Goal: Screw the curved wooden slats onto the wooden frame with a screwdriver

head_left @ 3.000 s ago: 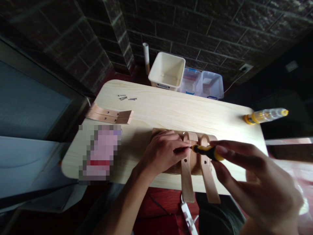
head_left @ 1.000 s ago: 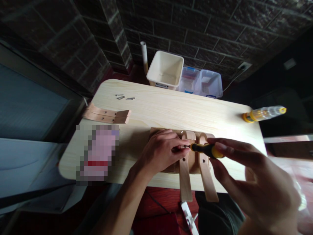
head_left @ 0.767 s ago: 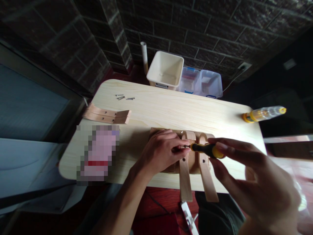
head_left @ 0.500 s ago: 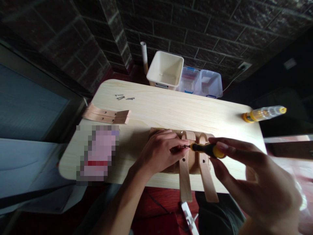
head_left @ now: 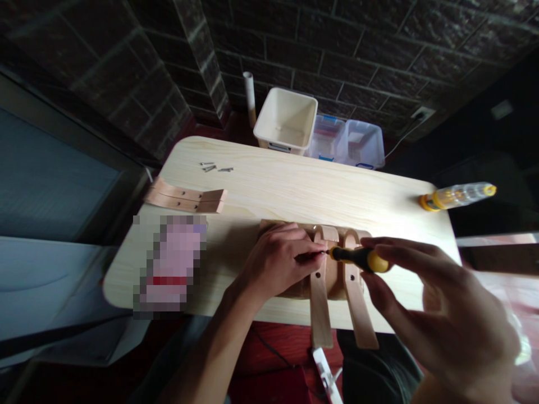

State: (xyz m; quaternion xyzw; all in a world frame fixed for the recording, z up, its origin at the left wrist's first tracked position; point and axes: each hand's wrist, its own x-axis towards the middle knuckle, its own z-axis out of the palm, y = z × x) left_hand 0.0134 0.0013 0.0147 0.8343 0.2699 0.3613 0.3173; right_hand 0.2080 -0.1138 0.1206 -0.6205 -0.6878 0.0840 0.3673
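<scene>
Head view, left hand: the left hand point(head_left: 280, 255), at center, lies over the brown block; thumb and index finger are drawn together at the screwdriver's tip, but whether they pinch a small piece cannot be told.
Head view, right hand: the right hand point(head_left: 442, 297), at lower right, grasps the screwdriver by its rounded handle end between thumb and fingers.
Screwdriver: the black-and-yellow screwdriver point(head_left: 357, 258), right of center, lies nearly level across the frame, its tip pointing left toward the left fingertips.
Wooden strips: the left strip point(head_left: 321, 314) and the right strip point(head_left: 362, 314), below center, run side by side, apart, across the block; each has a curved upper end and a dark hole, and its lower end reaches past the table's near edge.
Brown block: the brown block point(head_left: 336, 283), at center, lies beneath the left hand and both strips.
Pale table: the pale table point(head_left: 337, 196) fills the middle of the frame.
Bent wooden pieces: two bent wooden pieces point(head_left: 185, 198), at left, lie edge to edge, with dark holes.
Screws: several loose screws point(head_left: 209, 168) lie at upper left of the tabletop.
Pixelated patch: a pink object point(head_left: 174, 252), lower left, is obscured.
Clear container: a yellow-ended clear container point(head_left: 461, 196) lies at right.
Bins: a cream bin point(head_left: 290, 112) and two clear bins point(head_left: 365, 140) stand at top center, beyond the table.
</scene>
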